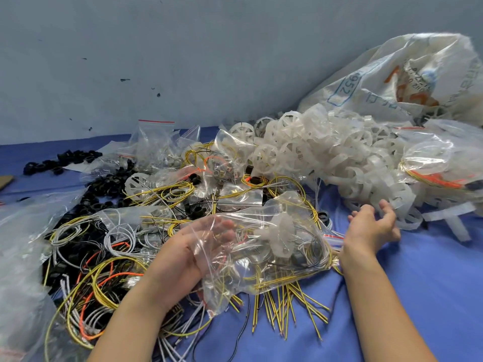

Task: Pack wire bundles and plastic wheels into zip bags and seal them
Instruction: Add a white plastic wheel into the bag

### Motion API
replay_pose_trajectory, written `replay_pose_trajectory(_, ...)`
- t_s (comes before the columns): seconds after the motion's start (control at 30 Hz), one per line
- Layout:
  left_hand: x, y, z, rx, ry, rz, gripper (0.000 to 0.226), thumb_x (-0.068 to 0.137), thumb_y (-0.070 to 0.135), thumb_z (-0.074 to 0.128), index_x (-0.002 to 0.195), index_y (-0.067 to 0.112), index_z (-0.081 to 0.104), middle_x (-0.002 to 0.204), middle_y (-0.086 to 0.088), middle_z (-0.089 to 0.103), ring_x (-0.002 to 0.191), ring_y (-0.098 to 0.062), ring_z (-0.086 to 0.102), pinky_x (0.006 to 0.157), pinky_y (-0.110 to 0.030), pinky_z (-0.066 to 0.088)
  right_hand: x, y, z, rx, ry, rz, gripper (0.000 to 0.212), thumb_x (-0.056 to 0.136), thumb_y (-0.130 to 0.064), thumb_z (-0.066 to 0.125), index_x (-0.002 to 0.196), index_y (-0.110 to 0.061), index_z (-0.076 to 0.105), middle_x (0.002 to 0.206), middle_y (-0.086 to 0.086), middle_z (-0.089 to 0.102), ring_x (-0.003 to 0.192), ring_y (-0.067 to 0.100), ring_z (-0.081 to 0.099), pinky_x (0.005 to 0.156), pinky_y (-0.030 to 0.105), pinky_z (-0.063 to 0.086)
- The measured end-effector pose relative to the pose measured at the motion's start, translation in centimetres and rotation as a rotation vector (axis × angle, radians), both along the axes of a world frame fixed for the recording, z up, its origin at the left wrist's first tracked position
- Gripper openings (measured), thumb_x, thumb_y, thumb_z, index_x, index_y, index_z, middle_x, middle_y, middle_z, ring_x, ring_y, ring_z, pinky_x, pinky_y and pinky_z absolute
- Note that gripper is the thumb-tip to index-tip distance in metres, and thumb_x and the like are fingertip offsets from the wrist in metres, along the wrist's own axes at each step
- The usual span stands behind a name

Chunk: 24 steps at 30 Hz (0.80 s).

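Left hand (193, 254): palm up, fingers curled under bag (274, 267), holding it.
Bag: low over blue cloth (418, 283); contains one wheel (279, 231) and yellow wires (282, 309).
Right hand (371, 228): fingers spread, empty, just beside wheel pile (326, 152).
Step, as judged: fetch a wheel; hold the bag mouth wide and tuck wire ends in before sealing.
Unclear: where the mouth lies; whether the wire ends are inside or beneath the film.

Clear thin plastic zip bag (274, 231): glossy, crinkled, streaked with highlights. Pile of milky-white spoked plastic wheels (313, 152): translucent, smooth, with a dull sheen. Yellow-and-dark striped plastic-coated wires (287, 296): smooth, faintly shiny. Small black plastic rings (62, 160): near matt. Large white woven plastic sack (379, 82): coarse weave, printed, slightly shiny. Blue cloth table cover (418, 296): matt, smooth.
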State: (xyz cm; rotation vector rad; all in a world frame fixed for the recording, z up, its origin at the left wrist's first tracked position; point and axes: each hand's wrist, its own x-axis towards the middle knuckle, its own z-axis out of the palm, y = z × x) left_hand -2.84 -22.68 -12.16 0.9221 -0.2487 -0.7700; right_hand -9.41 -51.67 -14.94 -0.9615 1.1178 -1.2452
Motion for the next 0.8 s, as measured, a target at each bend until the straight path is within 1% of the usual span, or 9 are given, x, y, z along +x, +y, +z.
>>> replay_pose_trajectory(0.07,0.1,0.0,0.0,-0.005,0.005,0.008,0.034,0.082,-0.005,0.053,0.113,-0.006,0.064,0.110,-0.020,0.067,0.087,-0.024,0.068,0.078,-0.037,0.058,-0.2,-0.2,0.0,0.023,-0.021,-0.009,0.044,0.092,-0.009,0.041,0.131,-0.018,0.057,0.142,0.011,0.030,0.076,0.019,0.065,0.074,0.029,0.056)
replay_pose_trajectory(0.13,0.1,-0.1,0.0,0.003,0.002,0.017,0.038,0.083,-0.003,0.052,0.121,-0.007,0.057,0.109,-0.019,0.068,0.087,-0.023,0.068,0.078,-0.036,0.058,-0.3,-0.3,0.0,0.028,-0.028,0.015,0.046,0.092,-0.008,0.040,0.133,-0.019,0.057,0.136,0.010,0.036,0.062,0.008,0.058,0.064,0.021,0.052)
replay_pose_trajectory(0.27,0.1,-0.1,0.0,0.022,0.012,0.031,0.040,0.085,-0.004,0.050,0.125,-0.006,0.055,0.109,-0.017,0.068,0.086,-0.022,0.068,0.076,-0.035,0.058,0.0,-0.1,0.0,-0.010,-0.036,0.099,0.051,0.091,-0.008,0.041,0.139,-0.021,0.054,0.139,0.010,0.046,0.067,0.006,0.059,0.064,0.021,0.050)
replay_pose_trajectory(0.4,0.2,0.1,0.0,-0.008,0.028,0.022,0.038,0.084,-0.003,0.051,0.122,-0.004,0.056,0.109,-0.018,0.068,0.087,-0.022,0.069,0.080,-0.036,0.058,0.1,-0.7,0.0,-0.031,-0.005,0.139,0.058,0.093,-0.008,0.042,0.151,-0.013,0.039,0.146,0.004,0.032,0.070,0.007,0.060,0.076,0.028,0.054)
replay_pose_trajectory(0.47,0.3,0.3,0.0,-0.010,0.019,0.012,0.035,0.082,-0.005,0.051,0.115,-0.004,0.064,0.108,-0.019,0.068,0.087,-0.022,0.069,0.079,-0.035,0.059,-0.1,-0.4,0.2,-0.086,0.081,0.140,0.060,0.093,-0.010,0.042,0.153,-0.013,0.035,0.149,0.008,0.028,0.082,0.014,0.063,0.090,0.032,0.051)
replay_pose_trajectory(0.5,0.3,0.4,0.1,-0.002,-0.002,0.010,0.034,0.080,-0.006,0.050,0.107,-0.003,0.070,0.107,-0.019,0.069,0.087,-0.022,0.070,0.079,-0.034,0.060,-0.2,0.2,0.4,-0.143,0.137,0.127,0.059,0.093,-0.011,0.042,0.152,-0.013,0.036,0.148,0.011,0.029,0.092,0.016,0.061,0.093,0.026,0.045)
replay_pose_trajectory(0.57,0.3,0.6,0.2,0.037,-0.053,0.033,0.035,0.074,-0.008,0.047,0.091,0.001,0.077,0.101,-0.017,0.072,0.083,-0.018,0.071,0.074,-0.029,0.060,-0.5,1.5,0.9,-0.318,0.214,0.077,0.055,0.094,-0.009,0.043,0.148,-0.012,0.042,0.143,0.015,0.034,0.086,0.007,0.050,0.080,0.013,0.033)
replay_pose_trajectory(0.67,0.7,1.0,0.2,0.101,-0.092,0.112,0.029,0.072,-0.004,0.049,0.077,0.004,0.077,0.087,-0.016,0.071,0.071,-0.016,0.068,0.060,-0.024,0.058,-0.8,3.6,1.7,-0.532,0.206,0.030,0.041,0.097,-0.014,0.047,0.137,-0.013,0.053,0.134,0.013,0.042,0.070,-0.005,0.049,0.065,0.007,0.032)
replay_pose_trajectory(0.8,1.1,1.6,0.5,0.007,-0.145,0.263,0.023,0.072,0.000,0.048,0.061,0.017,0.059,0.060,-0.002,0.056,0.051,-0.011,0.056,0.044,-0.019,0.046,-1.3,6.1,2.7,-0.803,0.108,0.108,0.024,0.099,-0.013,0.052,0.120,-0.021,0.062,0.114,-0.002,0.046,0.082,-0.011,0.051,0.074,0.001,0.035)
